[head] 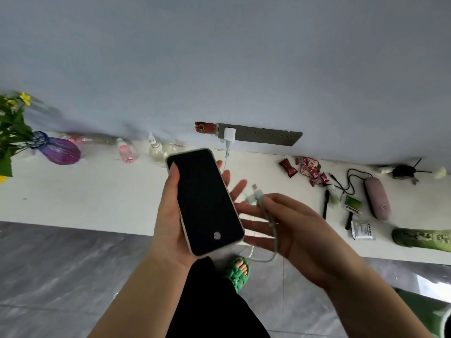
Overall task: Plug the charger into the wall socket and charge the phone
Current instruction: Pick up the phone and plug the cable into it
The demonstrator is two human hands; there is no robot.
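Note:
My left hand (168,223) holds a phone (206,201) with a dark screen and a pale case, tilted above the counter's front edge. My right hand (300,230) grips the pale green cable (272,223) near its free plug (256,190), which points up, just right of the phone and apart from it. The white charger (229,134) sits in the left end of the grey wall socket strip (268,136). Its cable drops behind the phone and loops below my hands.
A white counter (85,191) runs along the wall. On it stand a purple vase (59,148) with flowers, small bottles (127,151), candy wrappers (308,168), pens, a pink case (377,197) and a green pouch (422,239). A foot in a green sandal (238,272) is on the grey floor.

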